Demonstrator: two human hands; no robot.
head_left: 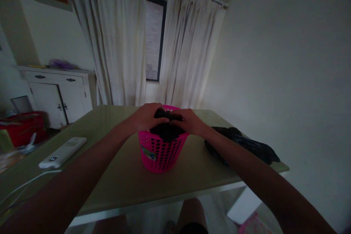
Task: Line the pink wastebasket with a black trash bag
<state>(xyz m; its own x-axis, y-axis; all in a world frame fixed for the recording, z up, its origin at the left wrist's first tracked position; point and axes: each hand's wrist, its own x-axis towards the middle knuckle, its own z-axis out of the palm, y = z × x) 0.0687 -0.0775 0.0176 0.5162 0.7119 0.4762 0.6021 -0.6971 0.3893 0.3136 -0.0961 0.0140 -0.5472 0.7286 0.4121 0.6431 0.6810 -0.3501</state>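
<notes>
A bright pink basket (161,155) with a pattern of holes stands upright on the table. Black plastic bag material (168,131) bunches up in its mouth and hangs a little over the near rim. My left hand (149,117) and my right hand (188,120) meet above the basket's opening, fingers curled round the black plastic between them. The lower part of the bag is hidden inside the basket. To the right, partly behind my right forearm, lies a second crumpled black plastic bag (246,145).
The pale green table (117,186) has a white power strip (63,151) with a cable on its left. Beyond are a white cabinet (59,95), a red container (23,129) and long curtains (120,44). A wall (287,62) rises at the right.
</notes>
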